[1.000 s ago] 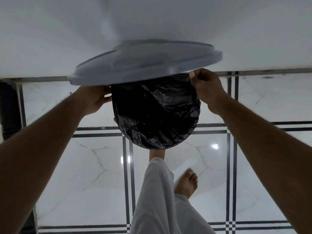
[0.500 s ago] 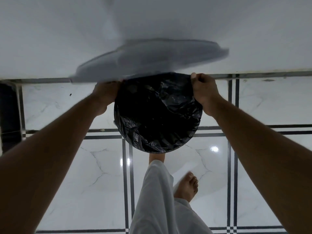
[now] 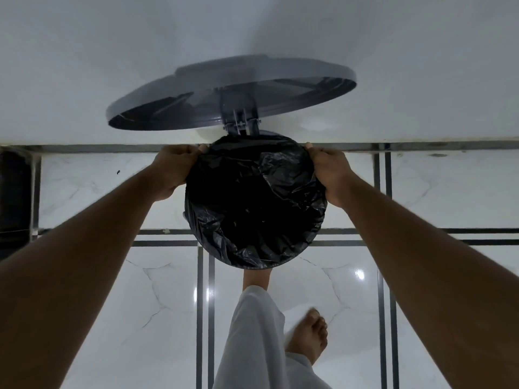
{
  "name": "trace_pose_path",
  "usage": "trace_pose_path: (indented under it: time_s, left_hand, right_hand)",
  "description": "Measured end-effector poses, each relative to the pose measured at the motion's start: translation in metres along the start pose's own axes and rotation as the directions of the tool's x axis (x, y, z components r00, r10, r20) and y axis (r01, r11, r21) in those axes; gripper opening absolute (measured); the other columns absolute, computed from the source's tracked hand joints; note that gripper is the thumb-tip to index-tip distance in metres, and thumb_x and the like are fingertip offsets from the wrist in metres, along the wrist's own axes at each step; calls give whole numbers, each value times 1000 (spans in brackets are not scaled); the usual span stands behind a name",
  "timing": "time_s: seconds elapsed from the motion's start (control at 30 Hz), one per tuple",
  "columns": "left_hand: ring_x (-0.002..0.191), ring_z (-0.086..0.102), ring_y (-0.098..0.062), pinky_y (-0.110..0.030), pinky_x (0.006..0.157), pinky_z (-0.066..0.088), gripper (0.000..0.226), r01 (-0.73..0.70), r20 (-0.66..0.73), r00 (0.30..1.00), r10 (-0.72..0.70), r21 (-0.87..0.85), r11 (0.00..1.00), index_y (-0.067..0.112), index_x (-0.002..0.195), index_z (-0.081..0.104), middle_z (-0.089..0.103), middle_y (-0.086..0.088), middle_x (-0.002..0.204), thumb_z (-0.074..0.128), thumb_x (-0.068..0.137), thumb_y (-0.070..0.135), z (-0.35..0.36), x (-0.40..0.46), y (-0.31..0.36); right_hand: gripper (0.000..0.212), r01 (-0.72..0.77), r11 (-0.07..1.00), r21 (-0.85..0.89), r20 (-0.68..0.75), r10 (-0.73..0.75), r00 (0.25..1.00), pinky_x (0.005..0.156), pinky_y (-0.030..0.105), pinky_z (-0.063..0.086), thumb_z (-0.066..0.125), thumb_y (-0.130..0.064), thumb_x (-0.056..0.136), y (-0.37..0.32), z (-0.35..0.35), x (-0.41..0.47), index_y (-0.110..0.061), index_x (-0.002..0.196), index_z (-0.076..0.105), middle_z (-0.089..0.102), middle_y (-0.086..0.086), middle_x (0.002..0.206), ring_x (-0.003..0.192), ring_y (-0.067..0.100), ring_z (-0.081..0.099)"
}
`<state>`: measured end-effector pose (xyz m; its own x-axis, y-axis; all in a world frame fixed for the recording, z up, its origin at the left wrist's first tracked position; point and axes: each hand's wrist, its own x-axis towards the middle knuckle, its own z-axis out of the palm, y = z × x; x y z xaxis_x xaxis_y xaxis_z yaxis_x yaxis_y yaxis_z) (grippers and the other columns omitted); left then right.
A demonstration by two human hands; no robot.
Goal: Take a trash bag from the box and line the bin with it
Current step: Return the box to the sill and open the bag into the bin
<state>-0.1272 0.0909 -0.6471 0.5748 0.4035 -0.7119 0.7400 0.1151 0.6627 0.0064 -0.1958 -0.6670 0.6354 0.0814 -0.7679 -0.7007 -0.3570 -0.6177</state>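
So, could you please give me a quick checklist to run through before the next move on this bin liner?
1. Lid raised clear of the opening: ok.
2. Left hand grips the trash bag edge: ok.
3. Right hand grips the opposite edge: ok.
4. Bag spread over the bin mouth, near rim covered: ok.
5. Bag folded over the far rim by the hinge: cannot tell.
6. Bag bottom pushed down inside: cannot tell.
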Motion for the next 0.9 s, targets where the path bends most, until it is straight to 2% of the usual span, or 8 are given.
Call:
trace_pose_path:
  time_s: [0.07,0.17,0.27,0.43,0.57,0.67,0.8,0.9]
  left_hand:
    - [92,72,-19,-31,87,60,31,-16,-2,1000,16,55,998,0,113,81,79,-9,102,72,107,29,-1,3,-3]
    - [82,63,-15,-23,71,52,29,-35,34,999,31,132,991,8,95,81,72,3,84,67,109,29,-2,3,-7]
    - [88,62,-21,-31,75,50,36,-58,24,998,55,112,992,-3,113,78,68,-11,96,67,110,31,-2,6,-10]
    - [61,56,-9,-21,55,46,33,-71,56,996,63,158,985,10,80,70,61,2,69,69,108,28,5,16,-14]
    - [79,64,-12,-26,74,53,38,-60,21,998,57,181,982,-1,97,79,72,-1,84,72,106,36,7,29,-11]
    - [74,63,-7,-24,73,50,28,-32,42,999,23,229,973,14,84,77,72,10,71,70,107,27,7,36,0]
    - [97,57,-25,-34,78,48,22,61,183,980,-78,98,993,14,107,68,63,-9,101,47,106,10,-5,40,-1]
    - [116,67,-25,-38,100,49,37,155,313,939,-141,-18,988,16,118,78,77,-5,119,46,114,34,-9,42,-3]
  right_hand:
    - [34,-17,1000,5,30,17,999,95,41,65,65,-42,112,1,-1,2,-15,106,84,84,8,110,105,28,81]
    - [37,-31,999,-19,72,33,997,90,38,65,67,-44,111,3,-2,1,-11,112,83,85,8,108,102,27,82]
    - [36,-16,997,-76,83,22,996,92,39,65,66,-42,112,4,-4,-1,-11,106,82,84,8,107,101,27,82]
    - [40,-33,991,-129,59,41,997,95,40,64,62,-41,113,12,-10,-4,-8,101,81,83,11,105,103,29,80]
    - [38,-47,994,-95,27,50,998,87,34,62,63,-41,113,11,-7,3,-12,96,81,83,9,103,101,29,80]
    - [37,-43,992,-120,-7,42,999,92,36,63,63,-41,113,7,-5,9,-12,98,81,82,10,106,105,30,79]
    - [38,-25,998,-65,-9,24,1000,99,43,63,62,-42,114,5,-4,11,-15,95,80,82,11,109,108,33,79]
    - [42,-30,998,-54,-12,30,999,104,48,63,58,-44,115,6,-2,10,-12,98,79,82,13,109,108,34,79]
